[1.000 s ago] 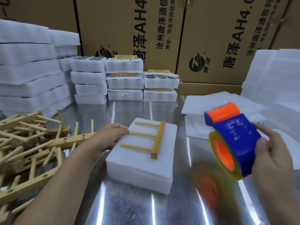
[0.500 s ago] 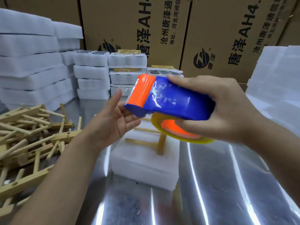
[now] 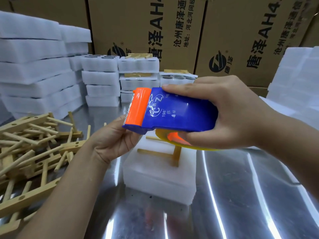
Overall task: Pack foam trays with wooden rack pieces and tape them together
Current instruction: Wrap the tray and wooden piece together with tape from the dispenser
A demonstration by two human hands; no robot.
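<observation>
Item 1: tape dispenser (image 3: 172,112), blue with an orange cutter end, centre frame, gripped round its body by the right hand (image 3: 233,114).
Item 2: left hand (image 3: 114,140), palm up beneath the orange end. Its fingers are hidden, so I cannot tell its hold.
Item 3: foam tray (image 3: 158,176) on the metal table (image 3: 241,195), lower centre, with a wooden rack piece (image 3: 176,156) lying on top.
Item 4: loose rack pieces (image 3: 34,144), heaped at left.

One tape dispenser (image 3: 179,112) — two hands, left hand (image 3: 112,140) and right hand (image 3: 229,114)
</observation>
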